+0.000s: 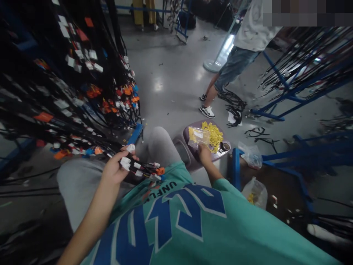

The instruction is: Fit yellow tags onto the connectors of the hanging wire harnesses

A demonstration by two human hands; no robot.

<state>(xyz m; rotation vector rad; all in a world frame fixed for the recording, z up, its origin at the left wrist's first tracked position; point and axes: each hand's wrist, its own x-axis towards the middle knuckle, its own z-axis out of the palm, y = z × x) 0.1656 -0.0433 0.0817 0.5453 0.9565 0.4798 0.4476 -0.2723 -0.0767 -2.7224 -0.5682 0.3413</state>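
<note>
A bundle of black cables ending in white, orange and blue connectors (138,169) lies across my lap. My left hand (117,167) is wrapped round part of it, with white connectors at the fingers. On the right, my right hand (204,154) reaches to a purple stool (190,151), at the lower edge of a clear plastic bag (199,135) with yellow pieces in it. Its fingertips are partly hidden there. Loose yellow pieces (213,136) are heaped beside the bag, and a dark roll (224,147) sits at the stool's right end.
Hanging cable harnesses (91,88) fill the left side. A person in denim shorts (234,66) stands ahead on the right. Blue racks (286,92) with cables are at the right. Plastic bags (256,193) lie near the low blue frame (236,167). Black cables (233,101) lie on the floor.
</note>
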